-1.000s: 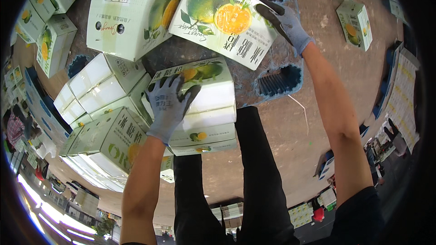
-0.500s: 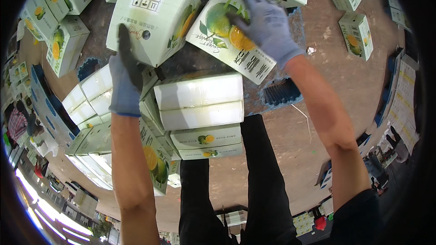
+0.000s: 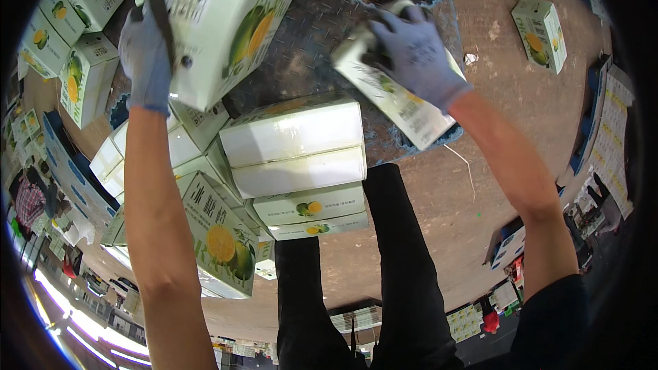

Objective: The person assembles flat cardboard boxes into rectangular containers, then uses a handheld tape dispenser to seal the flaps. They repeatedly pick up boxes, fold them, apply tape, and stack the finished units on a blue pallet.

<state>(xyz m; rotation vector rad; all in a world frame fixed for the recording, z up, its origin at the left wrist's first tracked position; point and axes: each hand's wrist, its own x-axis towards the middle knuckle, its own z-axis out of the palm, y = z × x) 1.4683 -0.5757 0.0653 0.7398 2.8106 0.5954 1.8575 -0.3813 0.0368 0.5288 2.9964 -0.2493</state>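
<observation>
A white-and-green fruit carton (image 3: 205, 62) with a picture of oranges on its side stands tilted at the upper left. My gloved left hand (image 3: 146, 55) lies along its left edge, with the fingers on it and partly hidden. To the right, a second fruit carton (image 3: 432, 120), smeared by motion, slants over the dark metal plate. Over its upper part my gloved right hand (image 3: 415, 51) is bent, its fingers gripping the carton. Both gloves are blue-grey with dark palms.
Stacked white cartons (image 3: 295, 144) stand between my arms, just before my legs. More cartons (image 3: 92, 75) crowd the far left, and another carton (image 3: 539, 34) stands on the brown floor at right. A dark treaded plate (image 3: 301, 41) with rough blue edges (image 3: 449, 34) lies beneath.
The two cartons have come apart, baring the plate between them. My left hand and its carton moved left, and the carton tilted. My right hand's carton shifted right and turned.
</observation>
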